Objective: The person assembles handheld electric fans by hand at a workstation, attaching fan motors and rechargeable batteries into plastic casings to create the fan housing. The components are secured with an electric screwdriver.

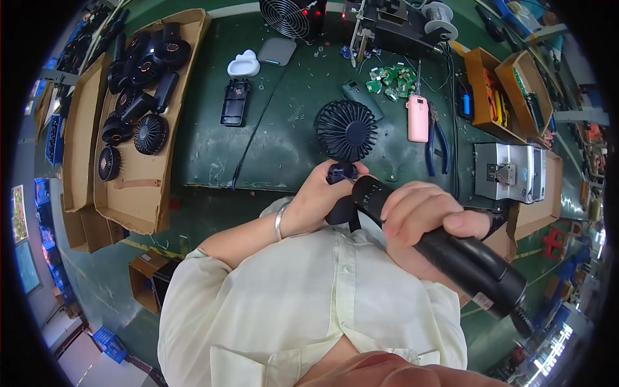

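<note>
My left hand [318, 195] is closed around the handle of a dark handheld fan [348, 132], whose round slatted head points away from me. In my right hand [429, 216] is a black electric screwdriver [474, 261], gripped round its barrel. The tool's front end meets the fan's neck beside my left fingers; its bit is hidden there. A cable leaves the screwdriver's back end at the lower right. Just beyond the fan lies a dark green handheld casing [362, 98], partly covered by the fan head.
A cardboard tray [132, 193] of several dark fans stands left. On the green table [213, 151] lie a black casing [235, 103], a white cloud-shaped dish [244, 64], small circuit boards [394, 82], a pink device [418, 119] and blue-handled pliers [438, 145]. A metal box [509, 171] sits right.
</note>
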A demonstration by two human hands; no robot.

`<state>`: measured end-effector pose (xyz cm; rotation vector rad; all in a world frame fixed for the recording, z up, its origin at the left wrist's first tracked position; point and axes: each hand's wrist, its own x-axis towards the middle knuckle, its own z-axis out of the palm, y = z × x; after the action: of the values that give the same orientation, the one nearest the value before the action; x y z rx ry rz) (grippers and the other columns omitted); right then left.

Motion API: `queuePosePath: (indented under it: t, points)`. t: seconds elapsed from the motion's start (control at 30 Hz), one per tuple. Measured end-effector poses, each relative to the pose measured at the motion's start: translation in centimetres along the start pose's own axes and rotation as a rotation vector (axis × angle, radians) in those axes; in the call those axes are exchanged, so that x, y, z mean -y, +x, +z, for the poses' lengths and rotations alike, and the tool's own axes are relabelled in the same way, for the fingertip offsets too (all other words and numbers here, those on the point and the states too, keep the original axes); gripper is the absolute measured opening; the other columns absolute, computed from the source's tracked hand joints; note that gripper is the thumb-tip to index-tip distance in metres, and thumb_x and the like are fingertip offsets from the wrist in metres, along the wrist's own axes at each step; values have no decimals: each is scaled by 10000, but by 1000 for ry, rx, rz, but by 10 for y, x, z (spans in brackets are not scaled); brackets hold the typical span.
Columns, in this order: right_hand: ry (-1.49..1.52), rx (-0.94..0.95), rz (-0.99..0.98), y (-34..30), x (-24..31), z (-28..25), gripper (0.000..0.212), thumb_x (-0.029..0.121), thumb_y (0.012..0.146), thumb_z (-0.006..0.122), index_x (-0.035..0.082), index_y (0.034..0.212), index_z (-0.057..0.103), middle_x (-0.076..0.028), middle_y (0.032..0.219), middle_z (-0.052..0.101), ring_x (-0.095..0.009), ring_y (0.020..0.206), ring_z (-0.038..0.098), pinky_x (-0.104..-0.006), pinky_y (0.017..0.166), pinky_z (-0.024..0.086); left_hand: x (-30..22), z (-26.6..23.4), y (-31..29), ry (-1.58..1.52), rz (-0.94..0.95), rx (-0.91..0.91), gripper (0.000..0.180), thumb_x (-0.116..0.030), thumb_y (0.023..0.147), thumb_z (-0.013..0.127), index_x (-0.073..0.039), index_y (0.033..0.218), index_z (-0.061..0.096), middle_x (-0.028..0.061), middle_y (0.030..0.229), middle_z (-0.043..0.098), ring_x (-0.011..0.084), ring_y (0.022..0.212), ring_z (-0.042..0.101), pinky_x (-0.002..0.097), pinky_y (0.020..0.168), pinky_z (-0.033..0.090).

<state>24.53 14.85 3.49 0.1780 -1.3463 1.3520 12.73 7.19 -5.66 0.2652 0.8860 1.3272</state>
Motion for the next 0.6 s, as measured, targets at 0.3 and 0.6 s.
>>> queuePosePath:
  t: [0.3,0.6]
  points:
    - [-102,-45,100,-21,-9,2,579,628,861,522,91,1059,433,-84,669,537,-224,520,526,-382,545,445,2,6,1,162,26,3,220,-79,875,629,-9,1068,551,31,922,611,93,774,577,257,717,500]
    - [-122,-45,26,-14,-4,-1,634,688,849,479,78,1012,420,-79,670,540,-214,521,534,-361,519,448,-1,8,-3,261,88,-41,181,-72,887,590,6,1047,555,37,903,607,92,757,577,242,705,491]
